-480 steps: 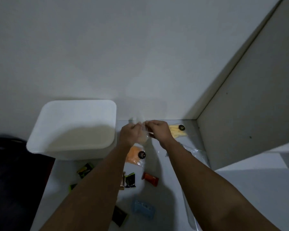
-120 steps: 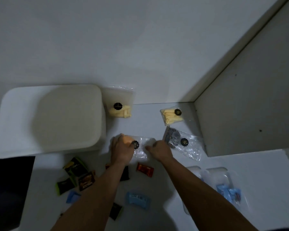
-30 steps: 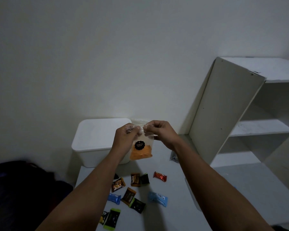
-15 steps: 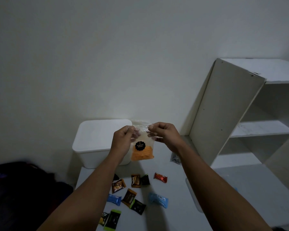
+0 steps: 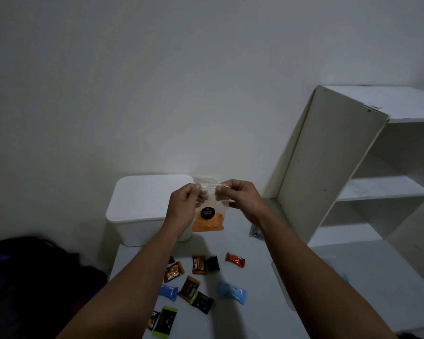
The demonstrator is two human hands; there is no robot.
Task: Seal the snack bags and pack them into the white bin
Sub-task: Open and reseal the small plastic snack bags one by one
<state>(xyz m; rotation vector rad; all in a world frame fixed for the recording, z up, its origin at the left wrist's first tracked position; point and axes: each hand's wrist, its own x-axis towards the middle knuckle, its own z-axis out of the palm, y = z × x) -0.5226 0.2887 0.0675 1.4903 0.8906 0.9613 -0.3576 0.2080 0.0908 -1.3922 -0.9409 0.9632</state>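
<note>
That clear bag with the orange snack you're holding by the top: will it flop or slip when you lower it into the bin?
Probably floppy: the clear bag hangs limp from its top edge, pinched by the left hand and right hand. Likely bottom-heavy but light, since the orange snack sits only at the bottom. The film may be slippery.

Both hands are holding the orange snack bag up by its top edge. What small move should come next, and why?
Probably run the pinch along the top strip to press it shut. The left hand and right hand pinch the orange snack bag at its top, hanging beside the white bin, not in it.
</note>
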